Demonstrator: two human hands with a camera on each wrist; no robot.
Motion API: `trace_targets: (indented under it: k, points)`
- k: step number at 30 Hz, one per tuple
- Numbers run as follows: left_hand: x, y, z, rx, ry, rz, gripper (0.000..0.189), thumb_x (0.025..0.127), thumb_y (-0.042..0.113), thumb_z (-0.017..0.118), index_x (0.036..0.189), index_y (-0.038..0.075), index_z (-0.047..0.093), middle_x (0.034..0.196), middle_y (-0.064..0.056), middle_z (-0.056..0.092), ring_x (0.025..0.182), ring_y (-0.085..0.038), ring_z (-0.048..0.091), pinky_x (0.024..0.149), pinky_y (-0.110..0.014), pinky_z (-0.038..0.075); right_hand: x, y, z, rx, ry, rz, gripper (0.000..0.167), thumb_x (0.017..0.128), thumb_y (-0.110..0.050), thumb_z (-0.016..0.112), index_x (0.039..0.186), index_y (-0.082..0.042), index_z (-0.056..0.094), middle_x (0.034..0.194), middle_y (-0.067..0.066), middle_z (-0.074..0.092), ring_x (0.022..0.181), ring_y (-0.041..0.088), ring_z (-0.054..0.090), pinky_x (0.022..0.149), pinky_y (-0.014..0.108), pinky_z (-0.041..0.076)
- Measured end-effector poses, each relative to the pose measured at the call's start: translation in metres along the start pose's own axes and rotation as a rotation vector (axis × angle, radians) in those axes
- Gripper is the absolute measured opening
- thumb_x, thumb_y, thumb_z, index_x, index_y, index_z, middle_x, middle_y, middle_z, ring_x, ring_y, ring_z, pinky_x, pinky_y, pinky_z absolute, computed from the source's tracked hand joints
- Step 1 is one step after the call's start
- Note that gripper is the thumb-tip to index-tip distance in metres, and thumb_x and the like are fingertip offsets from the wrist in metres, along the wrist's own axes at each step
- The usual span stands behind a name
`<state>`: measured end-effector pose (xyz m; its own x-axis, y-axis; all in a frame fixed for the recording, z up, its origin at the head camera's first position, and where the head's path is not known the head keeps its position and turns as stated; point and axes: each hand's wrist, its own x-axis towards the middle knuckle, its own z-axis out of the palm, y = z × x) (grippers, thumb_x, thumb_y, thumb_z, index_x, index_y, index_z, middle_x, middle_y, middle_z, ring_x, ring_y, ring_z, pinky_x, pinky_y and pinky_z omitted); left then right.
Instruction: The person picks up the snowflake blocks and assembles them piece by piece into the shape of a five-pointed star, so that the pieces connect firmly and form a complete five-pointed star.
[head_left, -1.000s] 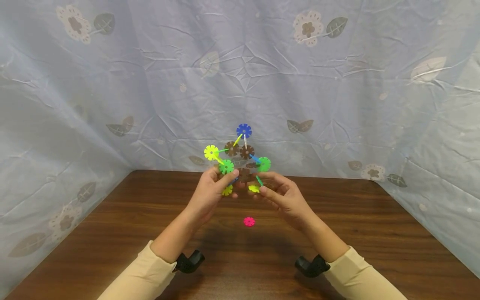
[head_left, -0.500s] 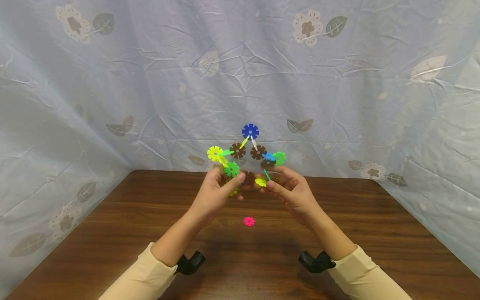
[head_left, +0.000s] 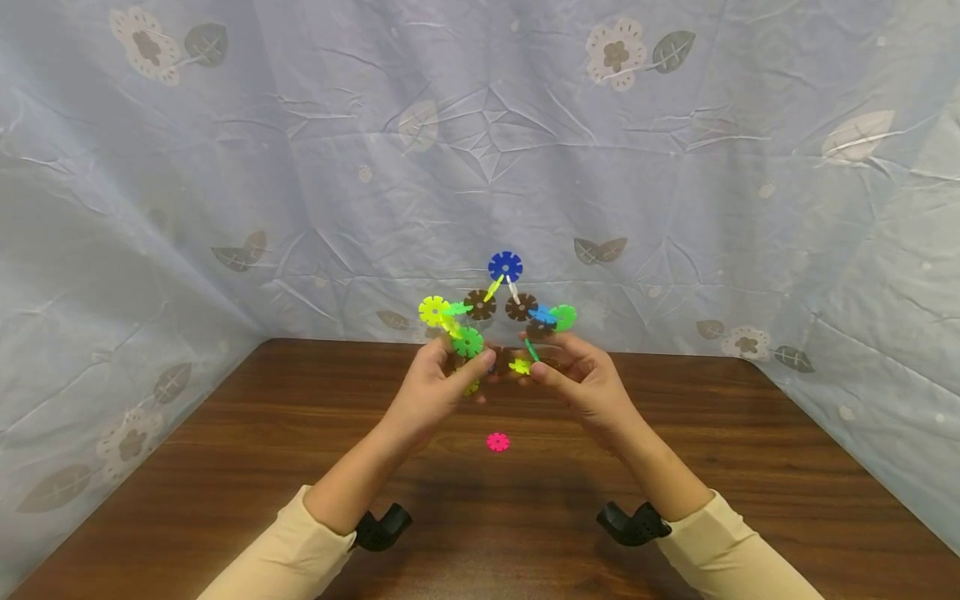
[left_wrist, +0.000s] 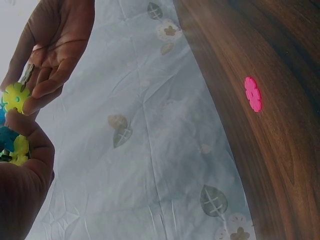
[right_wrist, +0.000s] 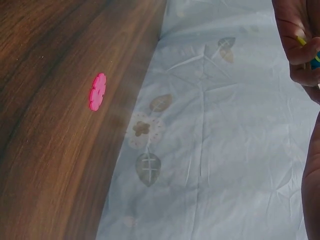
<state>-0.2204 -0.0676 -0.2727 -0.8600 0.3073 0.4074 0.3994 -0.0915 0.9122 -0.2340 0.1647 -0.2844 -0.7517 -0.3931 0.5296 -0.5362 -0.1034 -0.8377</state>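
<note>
Both hands hold up a linked chain of notched plastic discs above the table. At its top stands a dark blue disc (head_left: pixel 506 267), with brown discs (head_left: pixel 480 305) below it. My left hand (head_left: pixel 435 387) grips the left side, its thumb by a green disc (head_left: pixel 468 342); a yellow disc (head_left: pixel 432 311) sticks out above. My right hand (head_left: pixel 588 383) pinches the right side near a green disc seen edge-on (head_left: pixel 532 350) and a small yellow disc (head_left: pixel 519 366). A light blue disc (head_left: pixel 543 314) sits above the right fingers. Fingers hide the lower links.
A loose pink disc (head_left: pixel 498 442) lies flat on the brown wooden table (head_left: pixel 495 533), below and nearer than the hands. A pale curtain (head_left: pixel 480 167) with leaf and flower prints hangs behind the table and along both sides.
Both hands and the disc chain have shifted right, the right hand farther, so the chain's two sides spread wider. In the last half second they barely move. The pink disc stays put.
</note>
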Motion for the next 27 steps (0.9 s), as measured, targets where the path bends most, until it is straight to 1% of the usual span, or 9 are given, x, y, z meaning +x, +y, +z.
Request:
trace_targets:
  k: [4,8,12,14,18,20,22,24,27]
  points:
    - [-0.001,-0.001,-0.001,0.002,-0.003,-0.005,0.019,0.107,0.011,0.059,0.12,-0.003,0.058,0.092,0.002,0.068,0.087,-0.01,0.067,0.068,-0.025,0.058,0.0,-0.001,0.0,-0.031,0.018,0.022,0.043,0.102,-0.007,0.066,0.145,-0.005,0.059,0.131,-0.008,0.073,0.097,0.018,0.078,0.094,0.035,0.062]
    - [-0.001,-0.002,-0.001,-0.002,0.002,-0.018,0.019,0.107,0.011,0.059,0.12,-0.003,0.057,0.094,0.002,0.068,0.087,-0.011,0.067,0.068,-0.025,0.057,0.0,0.0,0.003,-0.036,0.029,0.039,0.046,0.102,-0.008,0.067,0.146,0.0,0.056,0.127,-0.012,0.075,0.096,0.014,0.078,0.095,0.035,0.062]
    - [0.0,-0.006,-0.001,-0.011,0.012,-0.023,0.016,0.108,0.01,0.057,0.117,-0.002,0.056,0.094,0.003,0.065,0.085,-0.009,0.065,0.068,-0.024,0.056,0.0,0.004,0.006,-0.033,0.037,0.041,0.046,0.103,-0.008,0.066,0.146,0.004,0.054,0.125,-0.014,0.074,0.097,0.013,0.077,0.097,0.037,0.061]
    - [0.001,-0.009,0.0,-0.013,0.02,-0.023,0.015,0.108,0.01,0.057,0.116,-0.002,0.056,0.093,0.003,0.064,0.085,-0.009,0.065,0.069,-0.024,0.056,-0.001,0.006,0.007,-0.032,0.048,0.034,0.043,0.103,-0.008,0.066,0.144,0.002,0.056,0.126,-0.014,0.073,0.098,0.013,0.077,0.097,0.037,0.061]
    - [0.002,-0.011,0.003,-0.023,0.049,-0.031,0.014,0.108,0.011,0.057,0.116,-0.001,0.057,0.094,0.004,0.064,0.086,-0.011,0.065,0.069,-0.024,0.056,-0.001,0.009,0.009,-0.019,0.08,0.018,0.038,0.103,-0.007,0.066,0.14,-0.001,0.061,0.13,-0.013,0.071,0.099,0.009,0.074,0.094,0.032,0.062]
    - [0.002,-0.012,0.005,-0.034,0.066,-0.041,0.013,0.108,0.011,0.058,0.115,0.0,0.057,0.095,0.004,0.063,0.088,-0.014,0.065,0.069,-0.023,0.056,0.0,0.009,0.01,-0.008,0.087,0.012,0.037,0.103,-0.006,0.065,0.139,-0.001,0.061,0.128,-0.012,0.072,0.099,0.006,0.073,0.092,0.03,0.061]
    - [0.001,-0.011,0.007,-0.047,0.078,-0.053,0.011,0.108,0.011,0.057,0.114,0.002,0.056,0.095,0.003,0.063,0.088,-0.015,0.064,0.069,-0.023,0.056,0.0,0.009,0.011,0.003,0.087,0.01,0.036,0.103,-0.006,0.065,0.139,-0.002,0.062,0.126,-0.011,0.073,0.097,0.007,0.073,0.092,0.03,0.061]
    - [0.001,-0.01,0.007,-0.056,0.077,-0.063,0.011,0.108,0.012,0.057,0.113,0.002,0.056,0.095,0.003,0.062,0.089,-0.014,0.064,0.07,-0.022,0.056,0.0,0.009,0.011,0.007,0.083,0.015,0.034,0.103,-0.007,0.066,0.137,-0.007,0.064,0.124,-0.011,0.074,0.095,0.009,0.073,0.092,0.03,0.062]
    - [0.001,-0.01,0.005,-0.057,0.059,-0.071,0.012,0.108,0.012,0.056,0.115,0.001,0.056,0.095,0.004,0.063,0.089,-0.013,0.064,0.071,-0.023,0.055,0.0,0.008,0.01,-0.002,0.069,0.022,0.034,0.103,-0.009,0.066,0.137,-0.007,0.064,0.122,-0.012,0.075,0.095,0.011,0.075,0.092,0.031,0.062]
